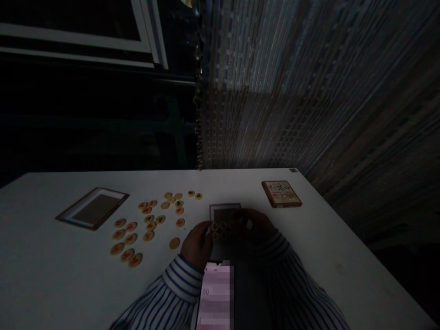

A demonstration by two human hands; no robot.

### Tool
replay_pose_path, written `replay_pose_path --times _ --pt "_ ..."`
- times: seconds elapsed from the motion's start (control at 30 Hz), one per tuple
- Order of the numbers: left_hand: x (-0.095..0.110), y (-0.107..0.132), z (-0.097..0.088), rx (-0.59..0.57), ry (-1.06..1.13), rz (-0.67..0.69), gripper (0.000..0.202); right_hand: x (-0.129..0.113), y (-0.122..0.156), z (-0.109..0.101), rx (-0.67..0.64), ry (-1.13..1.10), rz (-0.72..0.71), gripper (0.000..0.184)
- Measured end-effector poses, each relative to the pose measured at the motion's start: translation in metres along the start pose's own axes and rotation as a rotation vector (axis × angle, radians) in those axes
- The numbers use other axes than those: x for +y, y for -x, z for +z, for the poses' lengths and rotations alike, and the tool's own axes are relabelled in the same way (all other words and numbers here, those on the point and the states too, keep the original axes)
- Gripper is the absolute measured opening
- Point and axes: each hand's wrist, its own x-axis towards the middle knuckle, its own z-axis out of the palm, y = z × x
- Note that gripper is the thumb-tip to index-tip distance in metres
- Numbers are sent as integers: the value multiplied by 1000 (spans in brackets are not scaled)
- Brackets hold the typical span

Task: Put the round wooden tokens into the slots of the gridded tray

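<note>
"White table, poor light. With the tray as the clock's centre, where are the hands?"

"Left hand between eight and nine, thumb and fingers bent at the rim; whether they truly grip it, I can't tell. Right hand at three, fingers curled over that side, in deep shadow. I can't see if they hold anything."

"And the discs?"

"At least two rows of inner discs lie in the near half of the tray. Loose discs spread from about nine to past ten, some red-marked, some black, a few showing plain."

"What worries you?"

"Those rows. A knuckle of the right hand catching one could push the line askew, since the far half looks bare and nothing there would stop a slide."

"On the left?"

"One plain lone disc sits just beside the left hand; a swing of that cuff could sweep it off its spot. And dimness could get a plain disc misread."

"The rest?"

"Box near two, second tray between nine and ten. Both well clear of the fingers; little risk, I'd judge."
</note>
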Motion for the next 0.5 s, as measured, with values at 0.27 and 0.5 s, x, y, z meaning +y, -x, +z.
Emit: replay_pose_path --times 0.27,0.5 --pt "1 0 1 -1 12 -1 28 13 3 -6 -18 -23 24 21" --pt "4 0 2 50 52 -47 27 27 4 -3 -33 37 27 20"
